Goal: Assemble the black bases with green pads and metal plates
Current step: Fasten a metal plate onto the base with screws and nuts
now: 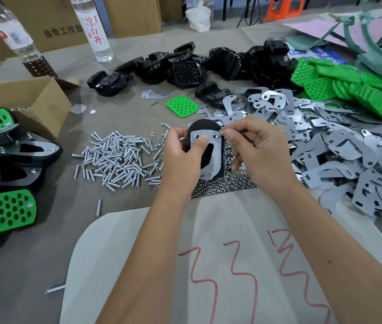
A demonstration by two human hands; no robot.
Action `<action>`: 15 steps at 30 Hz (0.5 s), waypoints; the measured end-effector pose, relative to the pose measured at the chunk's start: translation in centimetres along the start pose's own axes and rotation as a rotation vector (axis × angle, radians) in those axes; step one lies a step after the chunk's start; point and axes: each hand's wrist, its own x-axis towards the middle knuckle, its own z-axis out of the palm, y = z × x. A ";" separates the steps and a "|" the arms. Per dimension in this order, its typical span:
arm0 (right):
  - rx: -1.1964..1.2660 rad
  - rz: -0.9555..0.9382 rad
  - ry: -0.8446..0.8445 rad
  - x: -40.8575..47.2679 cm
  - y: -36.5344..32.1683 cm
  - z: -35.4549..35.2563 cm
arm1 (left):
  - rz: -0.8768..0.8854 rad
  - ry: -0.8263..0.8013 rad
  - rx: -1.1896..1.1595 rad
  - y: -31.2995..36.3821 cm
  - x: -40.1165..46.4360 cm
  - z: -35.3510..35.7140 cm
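— While held up over the nuts point(222, 183), where exactly is the black base point(202, 127)?
— Centre of the surface point(119, 108), gripped by the left hand point(183, 155), thumb pressing the metal plate point(206, 155) onto it.
— And the right hand point(257, 148)?
— Pinching a small nut point(222, 132) at the plate's far right hole.
— Loose parts?
— Screws point(117, 157) heaped left of the hands; more plates point(339, 155) piled right; green pads point(349, 87) far right; bases point(192, 64) heaped far centre.
— Finished ones?
— Stacked at left edge point(5, 174), beside a cardboard box point(28, 101).
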 end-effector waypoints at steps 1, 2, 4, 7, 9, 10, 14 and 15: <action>0.004 -0.002 -0.003 0.0 -0.1 0.1 | 0.003 0.005 0.006 0.0 0.0 0.0; 0.011 -0.004 -0.006 -0.1 -0.2 0.2 | 0.005 0.011 0.015 -0.1 0.1 0.0; 0.026 -0.004 -0.009 -0.2 -0.4 0.4 | 0.008 0.019 0.032 -0.2 0.1 0.0; 0.050 0.020 0.007 -0.2 -0.5 0.6 | 0.010 0.019 0.044 -0.3 0.2 0.0; 0.061 0.046 0.015 -0.1 -0.5 0.7 | 0.015 0.013 0.052 -0.3 0.2 0.0; 0.063 0.053 0.019 -0.2 -0.6 0.7 | 0.018 0.009 0.053 -0.3 0.2 0.0; 0.058 0.054 0.020 -0.3 -0.9 0.9 | 0.025 0.007 0.073 -0.4 0.2 0.1; 0.046 0.056 0.019 -0.3 -0.9 0.9 | 0.029 0.006 0.083 -0.4 0.2 0.1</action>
